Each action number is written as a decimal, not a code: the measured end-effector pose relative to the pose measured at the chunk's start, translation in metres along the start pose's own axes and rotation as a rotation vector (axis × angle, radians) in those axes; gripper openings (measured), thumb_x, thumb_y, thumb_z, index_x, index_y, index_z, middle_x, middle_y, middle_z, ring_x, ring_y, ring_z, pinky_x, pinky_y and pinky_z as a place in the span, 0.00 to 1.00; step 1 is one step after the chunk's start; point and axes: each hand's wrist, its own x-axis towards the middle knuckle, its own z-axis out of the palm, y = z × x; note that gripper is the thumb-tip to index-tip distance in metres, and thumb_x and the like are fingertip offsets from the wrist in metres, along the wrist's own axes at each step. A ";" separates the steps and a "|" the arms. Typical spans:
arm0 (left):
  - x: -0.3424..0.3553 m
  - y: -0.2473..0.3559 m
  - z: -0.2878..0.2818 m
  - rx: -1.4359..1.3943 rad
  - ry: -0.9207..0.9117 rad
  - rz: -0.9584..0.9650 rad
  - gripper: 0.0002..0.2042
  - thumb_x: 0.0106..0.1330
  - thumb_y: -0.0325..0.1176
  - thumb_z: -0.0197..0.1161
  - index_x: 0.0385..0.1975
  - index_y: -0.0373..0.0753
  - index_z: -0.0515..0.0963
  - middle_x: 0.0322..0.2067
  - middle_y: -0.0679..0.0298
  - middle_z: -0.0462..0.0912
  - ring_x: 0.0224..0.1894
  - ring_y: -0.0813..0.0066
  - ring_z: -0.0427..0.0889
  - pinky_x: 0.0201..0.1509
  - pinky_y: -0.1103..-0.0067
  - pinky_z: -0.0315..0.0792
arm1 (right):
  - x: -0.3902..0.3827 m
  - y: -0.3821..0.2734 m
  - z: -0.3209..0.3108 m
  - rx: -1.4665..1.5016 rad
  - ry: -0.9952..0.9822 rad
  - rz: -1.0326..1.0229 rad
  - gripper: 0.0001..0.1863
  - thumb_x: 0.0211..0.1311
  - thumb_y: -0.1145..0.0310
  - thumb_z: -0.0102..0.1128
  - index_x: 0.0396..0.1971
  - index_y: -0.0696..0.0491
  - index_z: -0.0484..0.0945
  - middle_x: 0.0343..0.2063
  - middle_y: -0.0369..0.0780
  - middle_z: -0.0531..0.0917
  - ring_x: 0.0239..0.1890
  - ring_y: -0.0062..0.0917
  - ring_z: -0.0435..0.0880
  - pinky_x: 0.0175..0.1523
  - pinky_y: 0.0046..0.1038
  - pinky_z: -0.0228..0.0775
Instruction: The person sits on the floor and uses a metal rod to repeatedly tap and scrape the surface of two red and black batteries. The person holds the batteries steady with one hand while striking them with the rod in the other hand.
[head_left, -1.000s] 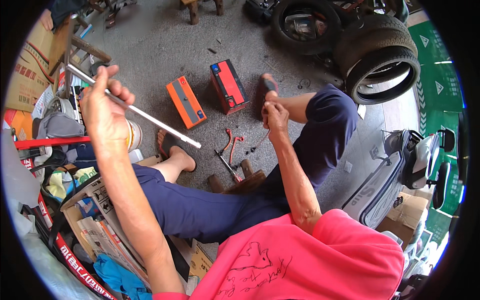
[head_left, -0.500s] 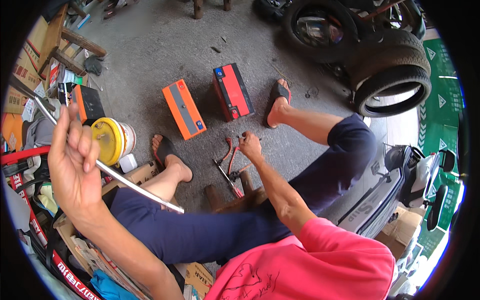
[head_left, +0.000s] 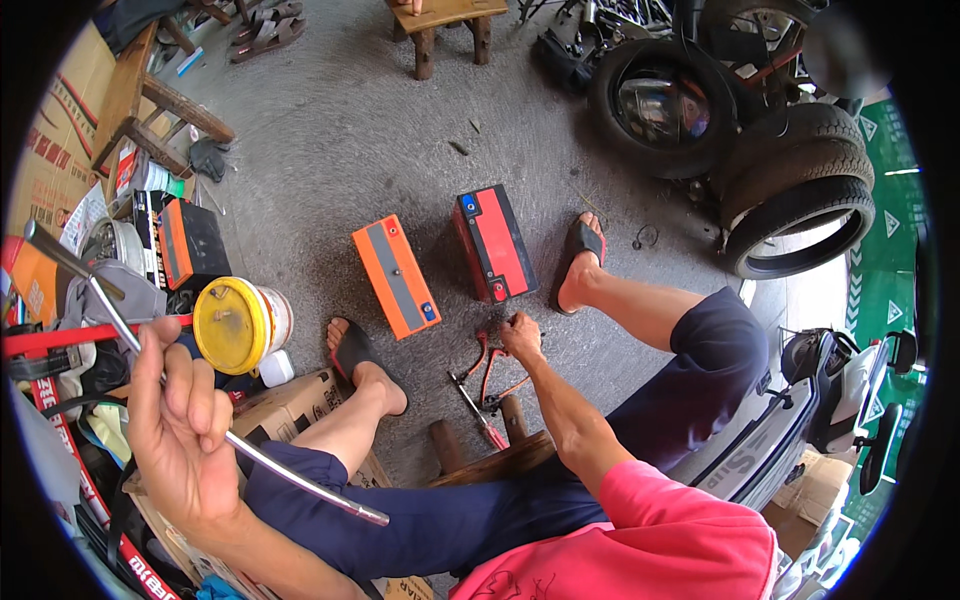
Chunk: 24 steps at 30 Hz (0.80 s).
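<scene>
My left hand (head_left: 185, 430), raised on the left, has its fingers curled round a long shiny metal rod (head_left: 300, 478). The rod slopes down over my left thigh, and its upper end carries a darker crosspiece, like a T-handle wrench. Low over the ground, my right hand (head_left: 521, 337) is closed beside a red cable (head_left: 484, 350); whatever its fingers grip is too small to make out. Just beyond it stands a red and black battery (head_left: 497, 243), with an orange and grey battery (head_left: 396, 277) to its left. A red-handled screwdriver (head_left: 494, 434) lies by the cable.
My feet stand either side of the batteries. At left are a yellow-lidded bucket (head_left: 225, 318), cardboard boxes (head_left: 300, 408) and another orange and black battery (head_left: 192, 243). Tyres (head_left: 800, 225) are piled far right, near a scooter (head_left: 800, 400). A wooden stool (head_left: 450, 15) stands at the back.
The view has tilted upward, so the batteries, feet and hands sit lower in the picture. My left hand still holds the rod, and my right hand stays by the cable.
</scene>
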 end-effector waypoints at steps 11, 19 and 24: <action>-0.006 0.006 -0.011 -0.036 -0.002 0.035 0.12 0.68 0.36 0.58 0.39 0.31 0.74 0.17 0.72 0.64 0.16 0.86 0.65 0.11 0.89 0.52 | 0.014 -0.053 -0.091 0.546 0.510 -0.088 0.15 0.58 0.62 0.53 0.30 0.60 0.76 0.25 0.45 0.83 0.24 0.33 0.83 0.37 0.32 0.76; -0.006 0.007 -0.011 -0.067 0.031 0.023 0.11 0.67 0.36 0.60 0.37 0.33 0.74 0.17 0.71 0.65 0.16 0.86 0.66 0.11 0.90 0.52 | 0.011 -0.175 -0.160 0.727 0.301 -0.396 0.12 0.59 0.67 0.56 0.33 0.62 0.82 0.23 0.43 0.83 0.21 0.24 0.82 0.26 0.26 0.77; -0.008 0.007 -0.016 -0.086 0.023 0.017 0.11 0.66 0.36 0.61 0.35 0.33 0.75 0.16 0.70 0.67 0.16 0.85 0.68 0.11 0.90 0.53 | 0.035 -0.210 -0.148 0.412 0.042 -0.591 0.10 0.58 0.73 0.56 0.34 0.64 0.81 0.24 0.43 0.84 0.22 0.22 0.83 0.27 0.23 0.78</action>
